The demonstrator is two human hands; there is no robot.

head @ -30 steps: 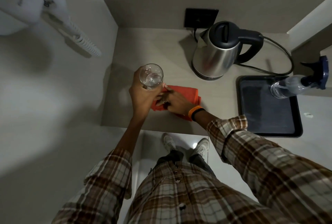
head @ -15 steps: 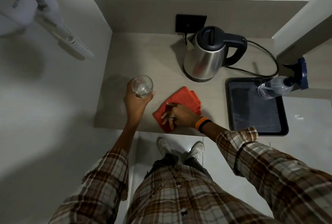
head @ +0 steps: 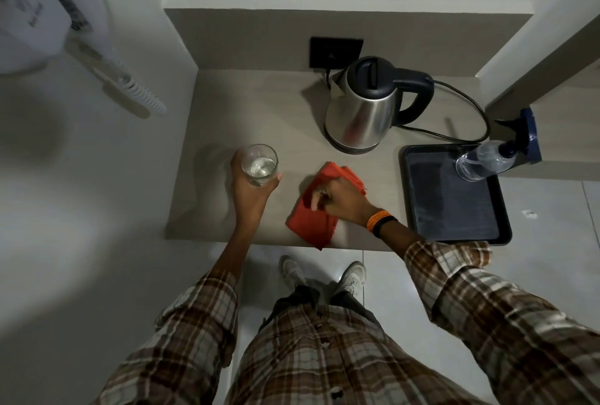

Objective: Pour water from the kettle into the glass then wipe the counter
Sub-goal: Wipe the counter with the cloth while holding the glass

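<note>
A clear glass [head: 259, 164] with some water in it is gripped by my left hand [head: 251, 192], held just above the left part of the beige counter [head: 259, 106]. My right hand [head: 341, 200] presses down on an orange-red cloth [head: 313, 221] lying near the counter's front edge, right of the glass. The steel kettle [head: 362, 112] with a black lid and handle stands upright on its base at the back, behind the cloth.
A black tray [head: 454, 213] lies at the right, with a clear spray bottle [head: 487, 161] on its far corner. The kettle cord runs to a dark wall socket [head: 336, 52]. A white wall-mounted appliance [head: 48, 15] hangs at the upper left. A wall borders the counter's left side.
My right hand has dragged the cloth rightward and toward the front edge. My left hand has shifted the glass slightly left, apart from the cloth.
</note>
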